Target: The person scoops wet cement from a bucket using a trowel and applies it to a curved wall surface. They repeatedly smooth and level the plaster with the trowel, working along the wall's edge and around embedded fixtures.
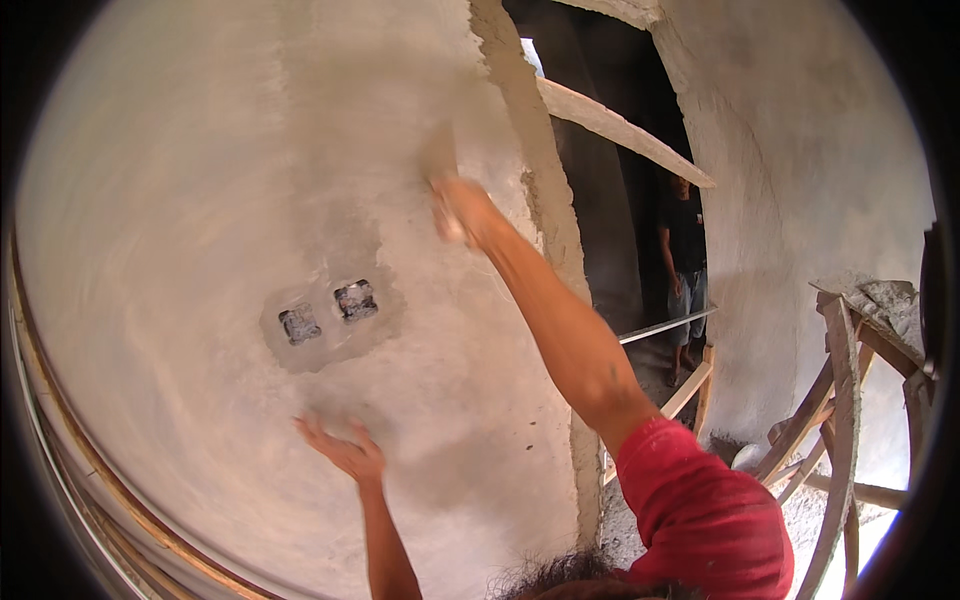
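A plastered wall (180, 330) in grey-beige fills most of the view. High up near the doorway edge, my right hand (462, 212) is closed around a trowel (437, 152), whose flat blade is blurred against the plaster. Lower left, my left hand (345, 452) holds nothing; its fingers are spread close to the wall, though I cannot tell whether they touch it. Between the hands, two square electrical boxes (299, 324) are sunk in a darker, damp-looking patch (340, 345) of plaster.
Right of the wall's rough edge opens a dark doorway (610, 230), crossed by a slanting plank (625, 125). Inside it a person (684, 260) stands. A wooden scaffold or trestle (845, 400) with grey mortar (890, 305) on top stands at right. Long poles (120, 490) run along the lower left.
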The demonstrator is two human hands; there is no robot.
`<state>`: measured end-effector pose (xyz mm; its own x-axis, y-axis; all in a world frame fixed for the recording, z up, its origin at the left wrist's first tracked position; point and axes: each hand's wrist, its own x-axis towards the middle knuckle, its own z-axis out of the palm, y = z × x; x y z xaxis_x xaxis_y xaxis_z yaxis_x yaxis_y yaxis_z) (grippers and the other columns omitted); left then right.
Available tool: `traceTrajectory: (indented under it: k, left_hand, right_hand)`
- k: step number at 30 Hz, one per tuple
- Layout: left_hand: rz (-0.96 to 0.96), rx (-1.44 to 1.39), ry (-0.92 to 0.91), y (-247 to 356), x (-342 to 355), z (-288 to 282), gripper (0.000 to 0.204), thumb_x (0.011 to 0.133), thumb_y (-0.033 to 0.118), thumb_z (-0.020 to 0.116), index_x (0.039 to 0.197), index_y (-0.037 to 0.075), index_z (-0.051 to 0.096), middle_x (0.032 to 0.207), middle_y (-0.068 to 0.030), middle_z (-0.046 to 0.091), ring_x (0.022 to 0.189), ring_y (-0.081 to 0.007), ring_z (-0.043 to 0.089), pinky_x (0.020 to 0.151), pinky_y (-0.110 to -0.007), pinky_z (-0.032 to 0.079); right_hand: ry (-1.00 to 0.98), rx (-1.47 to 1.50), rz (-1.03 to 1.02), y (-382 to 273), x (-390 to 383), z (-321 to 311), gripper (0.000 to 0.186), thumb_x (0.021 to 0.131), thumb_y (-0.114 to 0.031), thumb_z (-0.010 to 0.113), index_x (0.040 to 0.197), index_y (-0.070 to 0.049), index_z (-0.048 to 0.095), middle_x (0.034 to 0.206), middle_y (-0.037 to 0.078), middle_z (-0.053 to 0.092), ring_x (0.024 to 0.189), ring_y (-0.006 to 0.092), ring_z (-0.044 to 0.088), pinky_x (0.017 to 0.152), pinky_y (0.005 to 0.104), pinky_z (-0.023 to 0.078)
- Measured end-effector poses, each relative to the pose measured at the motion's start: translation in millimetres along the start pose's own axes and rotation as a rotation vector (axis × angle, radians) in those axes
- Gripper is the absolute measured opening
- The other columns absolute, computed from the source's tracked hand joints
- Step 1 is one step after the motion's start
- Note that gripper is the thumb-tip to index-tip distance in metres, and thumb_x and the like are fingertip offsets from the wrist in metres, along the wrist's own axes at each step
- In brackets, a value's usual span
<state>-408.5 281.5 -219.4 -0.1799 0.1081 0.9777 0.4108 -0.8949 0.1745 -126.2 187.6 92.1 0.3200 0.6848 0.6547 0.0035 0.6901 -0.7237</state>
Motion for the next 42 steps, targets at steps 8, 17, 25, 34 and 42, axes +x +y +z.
traceTrajectory:
  k: [8, 17, 25, 34, 42]
  left_hand:
    - [-0.458, -0.395, -1.184, 76, -266, -80, 0.065, 0.098, 0.035, 0.061, 0.143, -0.005, 0.038, 0.141, -0.0295, 0.038, 0.133, -0.0458, 0.040, 0.108, -0.056, 0.033]
    - [-0.816, 0.029, -1.884, 9, -417, -224, 0.056, 0.095, 0.035, 0.063, 0.134, -0.003, 0.049, 0.124, -0.0295, 0.054, 0.118, -0.0455, 0.054, 0.099, -0.055, 0.043]
    - [-0.416, 0.109, -1.224, -54, -331, -221, 0.051, 0.091, 0.024, 0.067, 0.131, -0.004, 0.053, 0.117, -0.0284, 0.062, 0.112, -0.0458, 0.059, 0.096, -0.054, 0.047]
    - [0.167, -0.043, -0.425, 59, 8, 17, 0.055, 0.095, 0.015, 0.065, 0.144, -0.001, 0.045, 0.148, -0.0266, 0.041, 0.144, -0.0456, 0.033, 0.113, -0.054, 0.034]
    - [0.540, 0.036, -0.295, 81, 96, 113, 0.059, 0.095, 0.026, 0.065, 0.145, 0.003, 0.045, 0.156, -0.0234, 0.029, 0.149, -0.0471, 0.020, 0.118, -0.059, 0.025]
  right_hand:
    - [0.159, -0.057, 0.694, 167, -355, -96, 0.045, 0.102, -0.041, 0.052, 0.109, 0.002, 0.063, 0.053, 0.004, 0.042, 0.041, 0.0172, 0.042, 0.041, 0.0351, 0.035]
    - [1.154, -0.017, 1.036, 319, -754, -238, 0.021, 0.093, -0.025, 0.064, 0.082, -0.007, 0.062, 0.057, 0.008, 0.050, 0.044, 0.0240, 0.053, 0.041, 0.0426, 0.046]
    - [1.398, -0.038, 1.276, 332, -919, -228, 0.036, 0.086, -0.036, 0.061, 0.097, -0.002, 0.063, 0.067, 0.021, 0.064, 0.059, 0.0345, 0.067, 0.055, 0.0459, 0.055]
    - [0.851, -0.517, 1.487, 367, -965, -246, 0.039, 0.102, -0.036, 0.053, 0.098, 0.000, 0.067, 0.082, 0.017, 0.068, 0.077, 0.0313, 0.070, 0.068, 0.0459, 0.056]
    - [1.024, -0.044, 1.542, 322, -933, -246, 0.040, 0.098, -0.039, 0.059, 0.090, 0.001, 0.062, 0.058, 0.010, 0.053, 0.043, 0.0247, 0.056, 0.040, 0.0412, 0.045]
